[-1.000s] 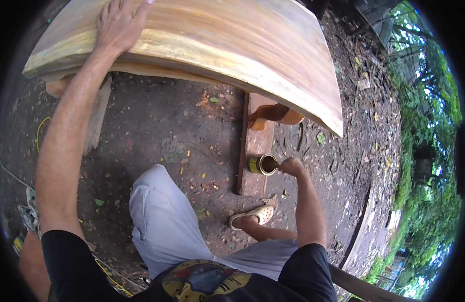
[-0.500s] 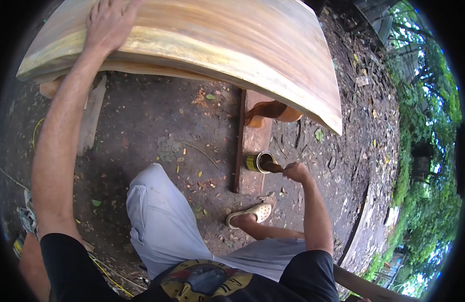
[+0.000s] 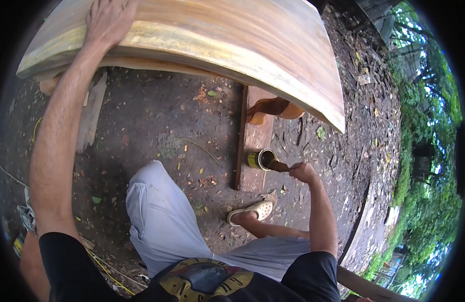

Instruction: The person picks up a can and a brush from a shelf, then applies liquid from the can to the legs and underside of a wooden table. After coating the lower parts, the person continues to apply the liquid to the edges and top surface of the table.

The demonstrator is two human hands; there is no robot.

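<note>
My left hand (image 3: 109,22) lies spread on top of a large pale wooden slab (image 3: 227,35), near its left end. My right hand (image 3: 304,172) is closed around the handle of a paintbrush (image 3: 279,166), out to the right and lower down. The brush's dark end is at the mouth of an open can (image 3: 254,160) with a yellowish label and dark contents. Beneath the can is a reddish-brown wooden board (image 3: 253,180). Whether the bristles touch the can's rim is hard to make out.
A wavy brown wooden piece (image 3: 275,109) stands on the board below the slab. Leaves and wood chips litter the dirt ground (image 3: 157,110). A loose plank (image 3: 93,113) lies at left, near a yellow cord (image 3: 111,274). My clog-shod foot (image 3: 260,210) is close to the board.
My right hand has shifted slightly right, drawing the brush partly out of the can. My left hand stays on the slab.
</note>
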